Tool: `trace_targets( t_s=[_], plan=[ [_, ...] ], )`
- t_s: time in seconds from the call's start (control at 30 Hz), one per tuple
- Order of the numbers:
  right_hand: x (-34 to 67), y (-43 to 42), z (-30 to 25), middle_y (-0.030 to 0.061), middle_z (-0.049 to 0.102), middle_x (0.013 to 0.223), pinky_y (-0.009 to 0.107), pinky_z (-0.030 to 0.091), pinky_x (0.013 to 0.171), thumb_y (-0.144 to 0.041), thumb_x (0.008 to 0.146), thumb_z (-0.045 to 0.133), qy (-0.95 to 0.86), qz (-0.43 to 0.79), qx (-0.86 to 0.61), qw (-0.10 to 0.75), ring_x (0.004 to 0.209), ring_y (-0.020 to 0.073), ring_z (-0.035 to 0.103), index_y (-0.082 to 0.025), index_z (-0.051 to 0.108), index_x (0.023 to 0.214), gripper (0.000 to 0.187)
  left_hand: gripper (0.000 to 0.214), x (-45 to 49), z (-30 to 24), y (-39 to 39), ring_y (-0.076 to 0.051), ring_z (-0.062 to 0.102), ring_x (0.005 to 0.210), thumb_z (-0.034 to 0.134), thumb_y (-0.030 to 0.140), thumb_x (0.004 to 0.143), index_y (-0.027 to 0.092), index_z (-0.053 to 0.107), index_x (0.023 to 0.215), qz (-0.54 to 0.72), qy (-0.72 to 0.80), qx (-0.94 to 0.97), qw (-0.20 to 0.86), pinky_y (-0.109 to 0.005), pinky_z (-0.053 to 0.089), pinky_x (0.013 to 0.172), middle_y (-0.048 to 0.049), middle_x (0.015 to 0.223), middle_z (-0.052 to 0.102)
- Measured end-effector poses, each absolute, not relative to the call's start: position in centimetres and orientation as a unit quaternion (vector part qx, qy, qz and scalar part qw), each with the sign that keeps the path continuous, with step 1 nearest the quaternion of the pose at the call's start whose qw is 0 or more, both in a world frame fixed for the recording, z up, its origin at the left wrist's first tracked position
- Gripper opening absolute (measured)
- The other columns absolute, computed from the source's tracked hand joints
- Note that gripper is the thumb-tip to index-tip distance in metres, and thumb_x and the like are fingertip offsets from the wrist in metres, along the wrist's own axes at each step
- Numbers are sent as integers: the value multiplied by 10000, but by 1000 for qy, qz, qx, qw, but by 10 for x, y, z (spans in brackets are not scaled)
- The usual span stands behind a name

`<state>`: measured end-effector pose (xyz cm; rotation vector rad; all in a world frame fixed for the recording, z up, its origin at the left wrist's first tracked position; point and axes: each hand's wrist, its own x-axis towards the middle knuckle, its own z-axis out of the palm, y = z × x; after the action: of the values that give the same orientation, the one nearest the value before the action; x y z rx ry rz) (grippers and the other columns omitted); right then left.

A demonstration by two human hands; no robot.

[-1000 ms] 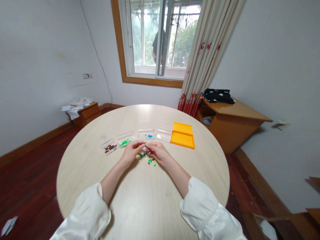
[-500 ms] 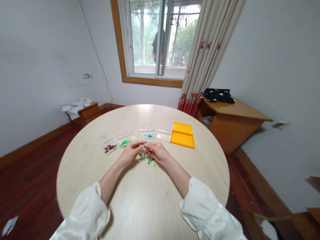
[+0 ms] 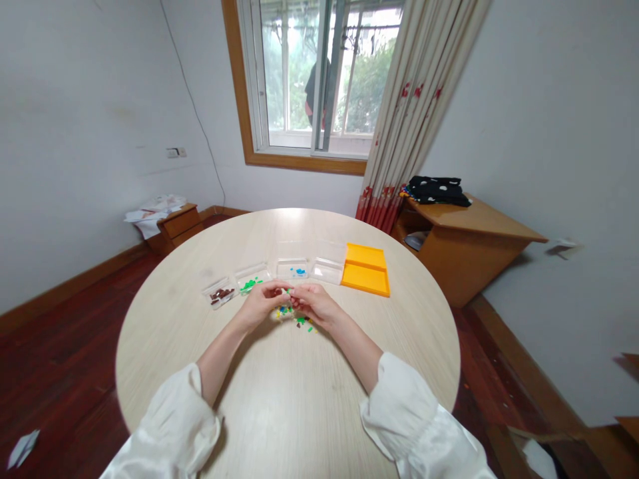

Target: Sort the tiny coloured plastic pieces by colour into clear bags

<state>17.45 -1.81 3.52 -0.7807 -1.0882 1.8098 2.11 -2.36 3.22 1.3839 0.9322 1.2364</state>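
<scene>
My left hand (image 3: 262,303) and my right hand (image 3: 314,303) meet fingertip to fingertip above a small heap of coloured pieces (image 3: 294,318) on the round table (image 3: 279,399). Both hands pinch together around a tiny piece that is too small to name. Behind them stands a row of clear trays: one with brown pieces (image 3: 218,293), one with green pieces (image 3: 251,279), one with blue pieces (image 3: 292,269) and one that looks bare (image 3: 327,270).
An orange tray (image 3: 366,277) lies right of the clear trays. A wooden cabinet (image 3: 464,243) with dark cloth on top stands at the right, a low drawer unit (image 3: 172,223) with papers at the left. A window and curtain are behind.
Both hands have stayed pinched together over the heap, with only a slight shift of the fingers. Nothing else has moved.
</scene>
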Motion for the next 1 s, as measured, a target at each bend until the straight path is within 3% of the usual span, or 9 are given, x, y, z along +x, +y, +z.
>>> trace_targets(
  t_s=[0.57,0.73,1.0],
  plan=[
    [177,-20,38,-14,584,567,194,317,509,-396,533,817,-420,746,-305,417,527,56,472,-124,651,628,333,284,21,40,-26,-168,584,712,807,356,522,157,725,708,545,402,537,503,-291,445,694,-53,753,670],
    [178,-18,36,-8,583,571,202,335,514,-368,575,798,-414,737,-314,432,537,64,479,-122,673,677,294,337,16,40,-23,-105,518,639,843,354,455,157,709,692,584,392,445,554,-255,410,633,-22,716,644],
    [178,-16,37,-14,571,560,194,345,528,-364,506,830,-377,737,-319,462,534,53,466,-115,675,649,327,424,9,47,-27,-61,364,564,876,407,408,129,654,638,582,298,404,640,-224,333,557,19,615,511]
  ],
)
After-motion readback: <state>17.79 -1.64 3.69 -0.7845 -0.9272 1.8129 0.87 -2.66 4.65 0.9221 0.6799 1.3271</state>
